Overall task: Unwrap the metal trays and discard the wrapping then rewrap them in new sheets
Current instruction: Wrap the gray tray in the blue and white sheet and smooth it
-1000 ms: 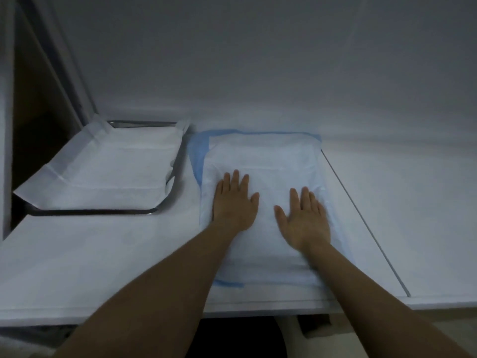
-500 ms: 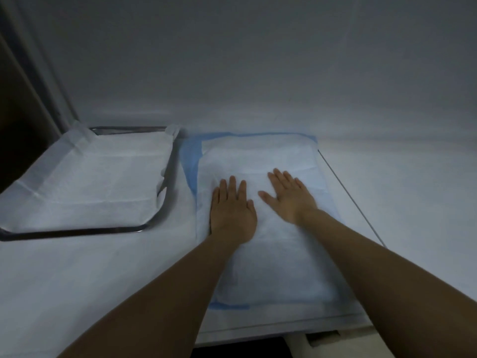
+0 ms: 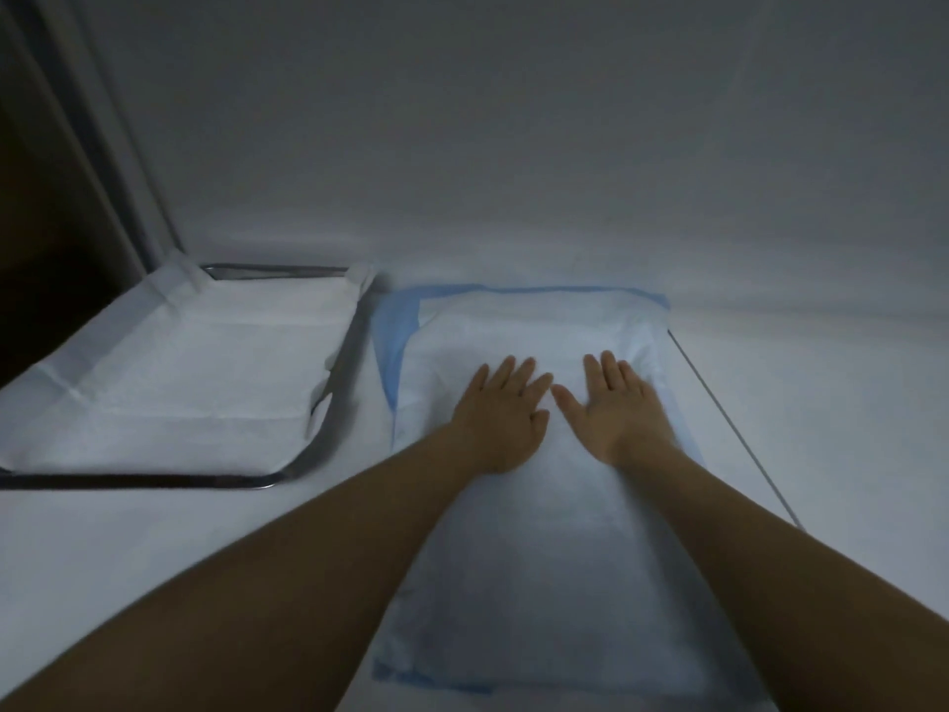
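Surface: white counter (image 3: pixel 154 567) against a plain dim wall.
Left hand (image 3: pixel 500 416): flat, fingers spread, gripping nothing; presses the wrapped tray (image 3: pixel 539 547), likely smoothing the fold.
Right hand (image 3: pixel 619 408): likewise flat and empty, just beside the left.
Wrapped tray: centre, blue edging showing.
Second metal tray (image 3: pixel 318 444): ten o'clock, white sheet (image 3: pixel 179 382) loose inside.

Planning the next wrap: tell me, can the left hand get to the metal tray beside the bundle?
Probably yes: the left hand lies flat on the wrapped bundle, with bare table between it and the metal tray.
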